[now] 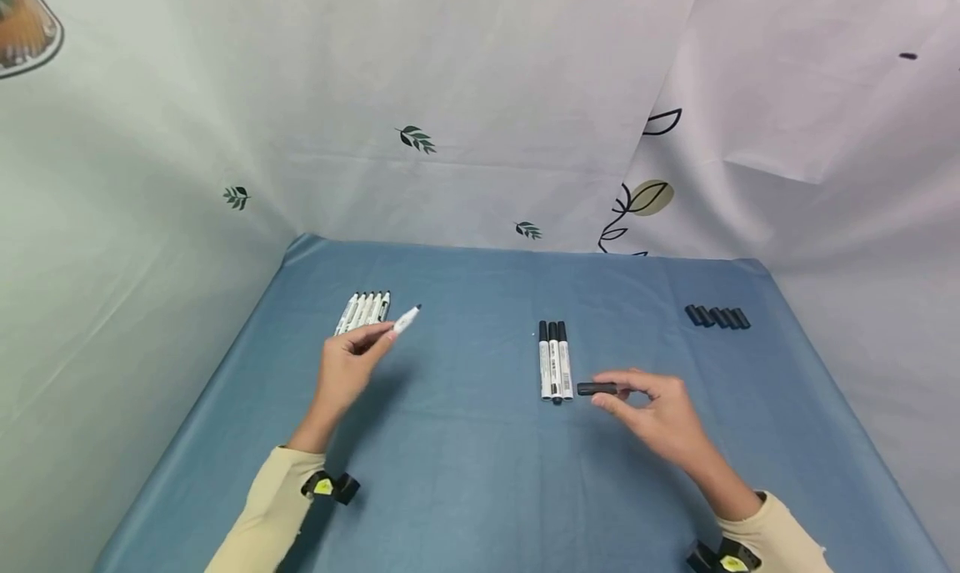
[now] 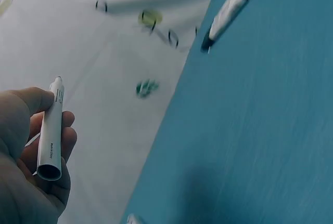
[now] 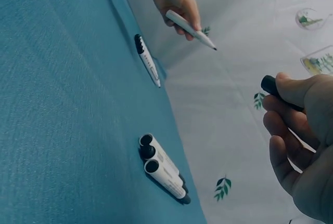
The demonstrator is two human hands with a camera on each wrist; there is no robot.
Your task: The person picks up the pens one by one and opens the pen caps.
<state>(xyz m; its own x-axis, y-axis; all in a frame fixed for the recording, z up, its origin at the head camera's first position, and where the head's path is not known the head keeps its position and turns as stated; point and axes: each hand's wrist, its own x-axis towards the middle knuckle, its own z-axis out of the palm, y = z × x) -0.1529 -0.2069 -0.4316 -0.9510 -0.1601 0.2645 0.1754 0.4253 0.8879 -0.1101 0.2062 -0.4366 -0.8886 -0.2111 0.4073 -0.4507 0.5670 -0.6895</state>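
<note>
1. Our left hand [image 1: 348, 369] is pinching an uncapped marker [image 1: 406, 319]; our right hand [image 1: 660, 410] is pinching a loose cap [image 1: 596, 389].
2. Five bare markers [image 1: 363, 309] are lying just beyond the left, five caps [image 1: 717, 317] beyond the right.
3. Three capped markers [image 1: 555, 363] are resting between.
4. We're judging the work partway; whether uncapping or capping, we cannot tell.
</note>
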